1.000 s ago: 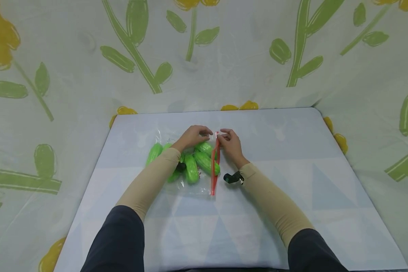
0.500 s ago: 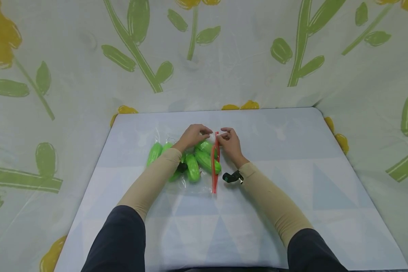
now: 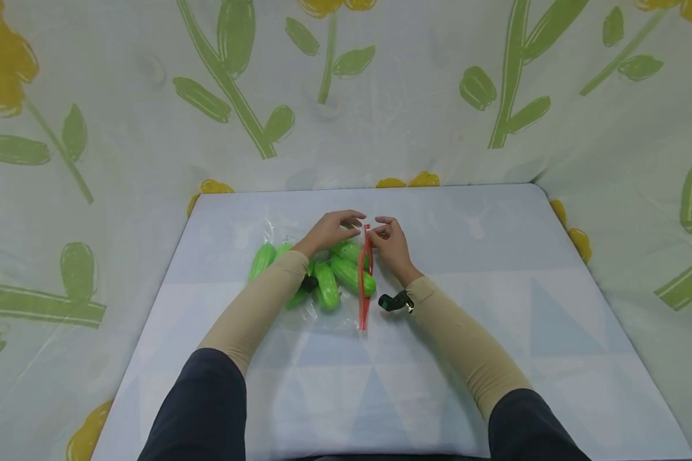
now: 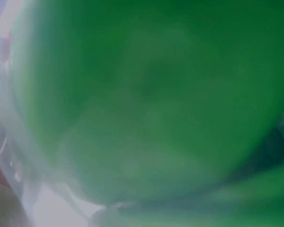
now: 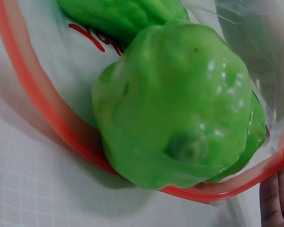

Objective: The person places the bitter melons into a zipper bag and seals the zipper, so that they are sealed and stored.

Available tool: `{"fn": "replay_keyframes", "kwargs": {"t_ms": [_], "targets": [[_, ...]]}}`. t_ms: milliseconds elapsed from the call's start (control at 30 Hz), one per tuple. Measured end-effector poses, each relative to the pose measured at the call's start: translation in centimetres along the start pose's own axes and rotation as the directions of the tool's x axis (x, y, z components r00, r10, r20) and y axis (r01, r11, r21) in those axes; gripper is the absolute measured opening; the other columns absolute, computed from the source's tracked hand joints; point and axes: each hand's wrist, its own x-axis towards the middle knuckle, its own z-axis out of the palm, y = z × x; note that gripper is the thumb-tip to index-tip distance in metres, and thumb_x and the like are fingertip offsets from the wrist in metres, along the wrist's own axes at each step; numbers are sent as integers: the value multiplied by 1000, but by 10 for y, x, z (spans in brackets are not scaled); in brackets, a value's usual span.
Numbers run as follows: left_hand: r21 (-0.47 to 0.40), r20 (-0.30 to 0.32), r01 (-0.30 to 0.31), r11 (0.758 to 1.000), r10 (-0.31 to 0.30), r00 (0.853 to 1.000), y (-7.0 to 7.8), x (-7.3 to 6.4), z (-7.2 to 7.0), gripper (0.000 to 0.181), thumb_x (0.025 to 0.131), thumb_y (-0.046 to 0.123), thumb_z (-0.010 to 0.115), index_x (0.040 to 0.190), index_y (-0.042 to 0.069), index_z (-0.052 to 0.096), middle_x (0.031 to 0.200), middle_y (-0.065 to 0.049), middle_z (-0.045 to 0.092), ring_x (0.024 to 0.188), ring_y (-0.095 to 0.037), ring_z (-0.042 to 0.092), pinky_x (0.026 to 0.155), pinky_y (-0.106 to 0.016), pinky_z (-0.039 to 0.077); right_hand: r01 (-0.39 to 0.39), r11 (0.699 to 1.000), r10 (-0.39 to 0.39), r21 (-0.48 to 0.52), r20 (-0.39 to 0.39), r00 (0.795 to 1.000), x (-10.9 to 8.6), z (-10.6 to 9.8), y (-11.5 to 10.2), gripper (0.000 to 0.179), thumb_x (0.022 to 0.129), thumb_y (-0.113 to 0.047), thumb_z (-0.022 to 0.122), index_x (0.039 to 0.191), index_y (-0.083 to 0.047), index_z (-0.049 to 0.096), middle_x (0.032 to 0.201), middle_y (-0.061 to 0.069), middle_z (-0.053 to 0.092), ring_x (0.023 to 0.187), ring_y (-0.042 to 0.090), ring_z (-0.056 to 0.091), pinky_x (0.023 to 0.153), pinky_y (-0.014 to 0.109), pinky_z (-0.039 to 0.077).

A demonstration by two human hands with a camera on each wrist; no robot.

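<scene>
On the table lies a clear zip bag [image 3: 348, 319] with a red zip edge [image 3: 362, 307], its mouth facing right. Several green, cucumber-like vegetables [image 3: 326, 286] are inside it. My right hand [image 3: 390, 244] pinches the far end of the red edge between thumb and fingers. Over the far side of the bag, my left hand [image 3: 336, 229] has its thumb and fingers apart, fingertips close to the same end. The right wrist view shows the mouth gaping around one bumpy vegetable [image 5: 175, 104]. A blurred green vegetable [image 4: 146, 104] fills most of the left wrist view.
The table [image 3: 467, 397] has a pale cloth with blue triangles. Behind it and at both sides hangs a white curtain [image 3: 392, 128] with green stems and yellow flowers. A black wrist camera [image 3: 396, 301] sits by the right cuff, near the bag's mouth.
My left fingers have shifted slightly right, nearer the red edge. The right hand keeps its hold at the far end, and the bag has hardly moved.
</scene>
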Motion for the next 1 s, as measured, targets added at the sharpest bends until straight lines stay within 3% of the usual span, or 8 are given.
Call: {"fn": "replay_keyframes", "kwargs": {"t_ms": [367,833,1000], "targets": [[60,-58,5,998,-2,998,4,4,3,25,103,27,63,122,12,72,120,-4,71,115,-23,63,102,-41,50,26,999,-26,34,19,999,0,0,0,46,99,-13,68,138,-3,47,105,17,68,85,18,66,74,23,55],[-2,-125,34,999,-34,992,6,1,5,18,102,24,65,108,10,74,109,-5,73,108,-22,65,98,-40,52,39,997,-40,74,16,999,-1,3,2,55,99,-17,69,145,0,44,109,17,70,84,15,67,75,24,55],[-10,-131,34,999,-35,991,5,1,6,17,102,24,65,108,10,73,108,-5,72,107,-22,65,97,-39,52,45,995,-45,88,6,999,-1,4,2,46,99,-18,70,138,0,53,109,18,69,88,14,66,76,23,56]]}}
